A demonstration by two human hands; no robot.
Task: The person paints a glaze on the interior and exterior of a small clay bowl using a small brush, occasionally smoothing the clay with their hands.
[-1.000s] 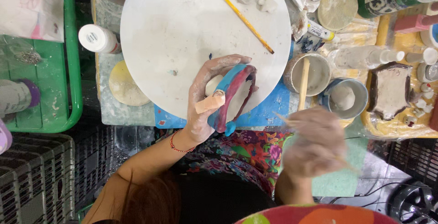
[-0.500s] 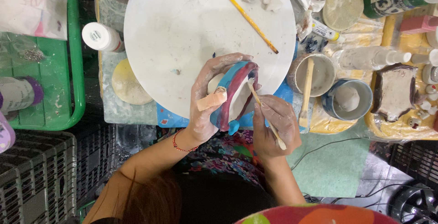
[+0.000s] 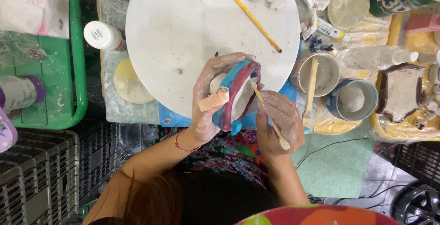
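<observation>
Two hands, one painted bowl

Two hands work over the near edge of the white round board. To the left, the left hand is closed around the bowl, a bandaged thumb on its rim, tilting its open side toward the right. The bowl's rim is blue and dark red, its inside pale. The right hand, just right of the bowl, is closed on a thin brush in a pencil grip, tip touching the inner rim. Both wrists angle in from near. Judging by this, light strokes and a firm bowl grip should keep the colour edge clean. Farther right stand two cups.
</observation>
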